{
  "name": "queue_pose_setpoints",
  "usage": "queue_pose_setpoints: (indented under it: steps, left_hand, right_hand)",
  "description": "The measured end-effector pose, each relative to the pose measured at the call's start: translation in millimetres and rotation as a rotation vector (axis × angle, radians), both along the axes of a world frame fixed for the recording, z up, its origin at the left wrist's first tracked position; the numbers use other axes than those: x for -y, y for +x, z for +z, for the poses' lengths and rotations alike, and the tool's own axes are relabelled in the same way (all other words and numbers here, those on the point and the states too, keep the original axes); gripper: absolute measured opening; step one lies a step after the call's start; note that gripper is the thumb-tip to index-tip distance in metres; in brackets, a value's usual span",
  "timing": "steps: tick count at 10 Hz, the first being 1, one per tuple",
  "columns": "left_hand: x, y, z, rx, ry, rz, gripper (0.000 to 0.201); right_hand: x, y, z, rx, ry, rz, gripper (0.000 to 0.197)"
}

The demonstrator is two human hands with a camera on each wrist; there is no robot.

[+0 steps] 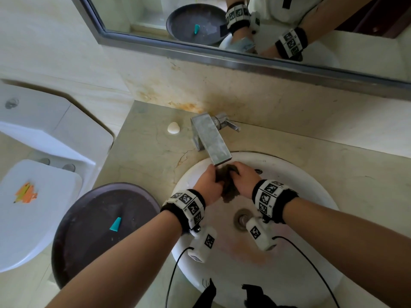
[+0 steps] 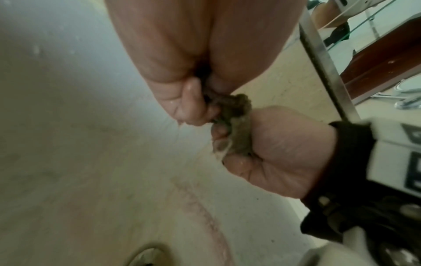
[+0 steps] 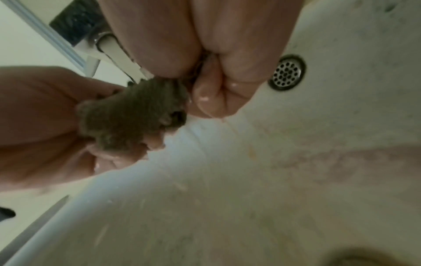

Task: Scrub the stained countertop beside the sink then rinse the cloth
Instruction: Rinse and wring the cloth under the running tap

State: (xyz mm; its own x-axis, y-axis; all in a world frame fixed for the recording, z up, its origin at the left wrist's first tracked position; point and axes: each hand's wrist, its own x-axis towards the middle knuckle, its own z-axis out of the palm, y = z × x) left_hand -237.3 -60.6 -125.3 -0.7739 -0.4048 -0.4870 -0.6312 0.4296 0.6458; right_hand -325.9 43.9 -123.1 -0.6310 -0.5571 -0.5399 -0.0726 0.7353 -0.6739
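Note:
A dark brown wet cloth (image 1: pixel 228 188) is bunched between both hands over the white sink (image 1: pixel 311 174), right under the spout of the metal faucet (image 1: pixel 211 138). My left hand (image 1: pixel 210 182) grips its left side and my right hand (image 1: pixel 243 181) grips its right side, knuckles up. In the left wrist view the left hand's fingers (image 2: pixel 189 108) curl into the cloth (image 2: pixel 237 111) while the right hand (image 2: pixel 273 153) clenches its other end. In the right wrist view the cloth (image 3: pixel 132 115) bulges between the fists and water drips from the right hand's fingers (image 3: pixel 216 100).
The beige countertop (image 1: pixel 144 147) left of the sink carries a white shell-like object (image 1: pixel 173 127) and a dark round basin (image 1: pixel 89 241) holding a teal cap (image 1: pixel 115 223). Rusty stains (image 1: pixel 189 105) mark the backsplash. A toilet (image 1: pixel 33 196) stands at the left; a mirror hangs above.

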Motion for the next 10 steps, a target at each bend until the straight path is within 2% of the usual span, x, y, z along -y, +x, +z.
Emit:
queue_pose_setpoints:
  steps: [1, 2, 3, 4, 5, 6, 7, 8, 9, 10]
  left_hand:
    - [-2.5, -2.9, 7.8, -0.016, 0.044, 0.037, 0.03]
    - [-1.7, -4.7, 9.7, -0.038, 0.13, 0.098, 0.026]
    - [0.3, -3.9, 8.6, -0.068, 0.111, 0.173, 0.031]
    - [-2.4, -4.6, 6.6, -0.113, 0.091, 0.244, 0.033]
    - [-9.4, -8.6, 11.9, -0.111, 0.046, 0.236, 0.032]
    - [-16.1, -8.2, 17.1, -0.129, 0.096, 0.212, 0.033]
    - [-16.6, -6.7, 14.3, -0.063, 0.145, 0.255, 0.035]
    - [-11.7, -8.1, 18.2, 0.115, -0.132, -0.059, 0.041]
    - [-13.2, -16.2, 14.2, 0.109, -0.036, 0.053, 0.041]
    - [-13.3, -17.3, 19.5, 0.118, -0.098, -0.094, 0.04]
  right_hand:
    - [-1.7, -1.8, -0.2, -0.143, 0.054, 0.06, 0.031]
    - [-5.3, -3.8, -0.9, -0.178, 0.118, 0.02, 0.041]
    - [-6.7, -0.8, 1.2, -0.236, 0.119, 0.005, 0.037]
    - [-0.4, 11.0, 8.7, -0.211, 0.036, 0.003, 0.033]
    - [11.1, 18.8, 13.2, -0.161, 0.023, -0.018, 0.041]
    - [19.2, 13.3, 14.7, -0.161, 0.158, 0.114, 0.022]
    - [21.5, 17.8, 19.1, -0.174, 0.184, 0.185, 0.017]
    - [23.5, 26.2, 23.2, -0.173, 0.098, 0.127, 0.035]
    - [23.9, 16.6, 19.1, -0.141, 0.141, 0.109, 0.02]
    - [20.6, 13.7, 16.2, -0.113, 0.104, 0.08, 0.02]
